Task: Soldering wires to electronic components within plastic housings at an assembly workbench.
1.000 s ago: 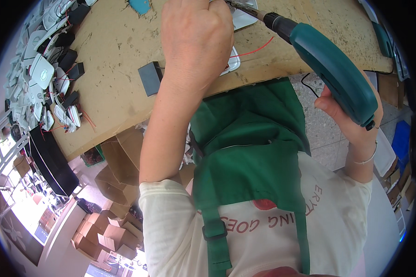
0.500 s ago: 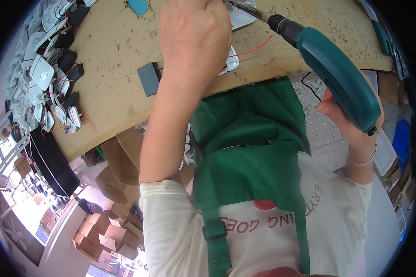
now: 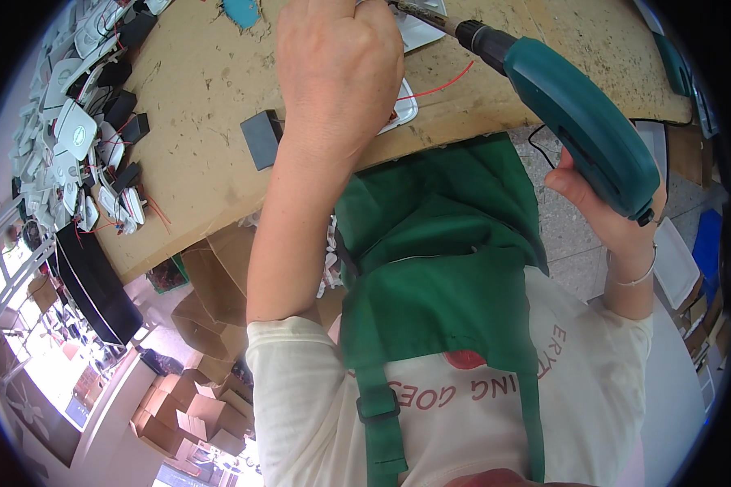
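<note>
My right hand (image 3: 613, 215) is wrapped round the handle of a green gun-shaped soldering iron (image 3: 581, 114). Its dark neck and discoloured metal barrel point up and left, the tip ending beside my left fingers. My left hand (image 3: 337, 77) is back-up over the table, fingers curled closed at the upper edge; what they hold is hidden. Next to that hand lies a white plastic housing (image 3: 408, 107), partly covered, with a red wire (image 3: 451, 81) trailing from it to the right. Another white plastic piece (image 3: 424, 34) sits under the iron's barrel. Left of my wrist rests a dark grey block (image 3: 261, 140).
White plastic housings (image 3: 75, 130) with dark blocks and red wires are heaped along the left of the worn tan table (image 3: 195, 122). A blue patch (image 3: 241, 11) shows near the top. Cardboard boxes (image 3: 211, 410) stand below left. A black cord (image 3: 536, 146) hangs near my right hand.
The soldering iron and my right hand have shifted slightly left and up. My left hand has moved a little left, still closed.
</note>
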A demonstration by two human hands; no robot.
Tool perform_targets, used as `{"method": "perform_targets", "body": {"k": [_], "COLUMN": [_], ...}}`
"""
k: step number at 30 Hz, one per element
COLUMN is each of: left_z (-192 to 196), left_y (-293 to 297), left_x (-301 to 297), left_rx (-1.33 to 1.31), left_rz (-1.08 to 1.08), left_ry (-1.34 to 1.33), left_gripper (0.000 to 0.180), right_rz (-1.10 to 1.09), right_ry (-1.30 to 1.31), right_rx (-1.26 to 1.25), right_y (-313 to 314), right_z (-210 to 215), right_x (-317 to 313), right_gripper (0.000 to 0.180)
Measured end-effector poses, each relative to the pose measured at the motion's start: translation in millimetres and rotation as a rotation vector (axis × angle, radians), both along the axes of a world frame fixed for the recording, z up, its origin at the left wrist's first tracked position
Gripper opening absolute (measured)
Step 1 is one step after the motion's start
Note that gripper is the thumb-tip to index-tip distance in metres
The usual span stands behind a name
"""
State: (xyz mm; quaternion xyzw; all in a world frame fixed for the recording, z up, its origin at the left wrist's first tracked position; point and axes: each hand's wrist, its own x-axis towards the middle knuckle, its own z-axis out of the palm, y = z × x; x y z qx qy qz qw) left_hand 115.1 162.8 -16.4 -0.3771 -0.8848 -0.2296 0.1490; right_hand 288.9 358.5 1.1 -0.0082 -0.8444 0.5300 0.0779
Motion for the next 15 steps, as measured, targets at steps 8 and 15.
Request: {"method": "perform_targets", "body": {"k": [8,15], "left_z": [-2,-3], "left_y": [-4,-4], "left_x": [4,4], "left_rx": [0.128,0.137], "left_rz": [-0.081,-0.072], "left_ry": [0.138,0.115], "left_gripper": [0.002,0.003], "right_rz": [0.034,-0.023], "right_ry": [0.060,-0.005], "right_rx": [0.097,0.082], "right_y": [0,7], "right_z": [3,2], "right_x": [1,16], "right_gripper": [0.063,0.061]}}
